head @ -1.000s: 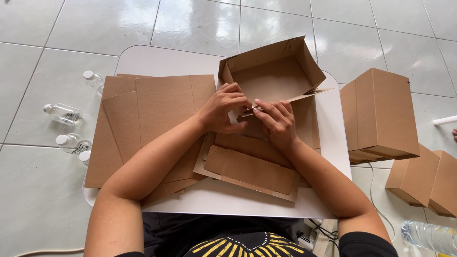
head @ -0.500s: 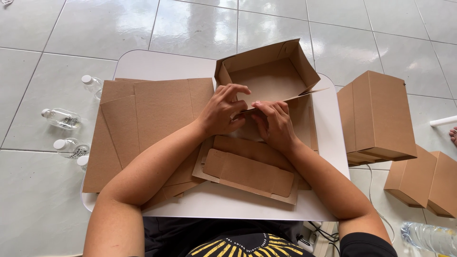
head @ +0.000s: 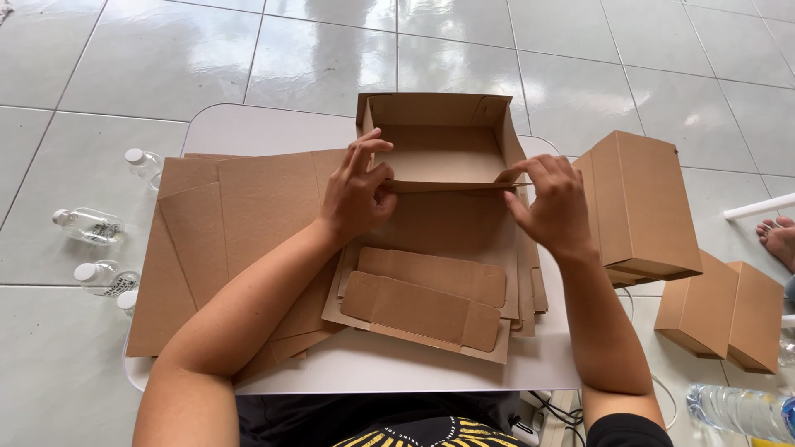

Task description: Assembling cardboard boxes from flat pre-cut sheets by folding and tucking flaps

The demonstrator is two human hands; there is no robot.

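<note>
A half-folded brown cardboard box (head: 437,132) stands open on a small white table (head: 248,132), its lid panel (head: 431,306) lying flat toward me. My left hand (head: 356,194) pinches the left end of the box's near wall. My right hand (head: 548,203) pinches the right end of the same wall. Both hands are spread apart along that edge. Flat brown cardboard blanks (head: 224,223) are stacked under and to the left of the box, beneath my left forearm.
A closed cardboard box (head: 642,207) sits at the table's right edge, with two more boxes (head: 725,314) on the tiled floor beyond it. Clear plastic bottles (head: 87,225) lie on the floor at left, another (head: 737,410) at lower right. Another person's bare foot (head: 778,238) shows at far right.
The box has turned square to me and its walls stand up. My hands have moved apart from the middle to the two ends of the near wall.
</note>
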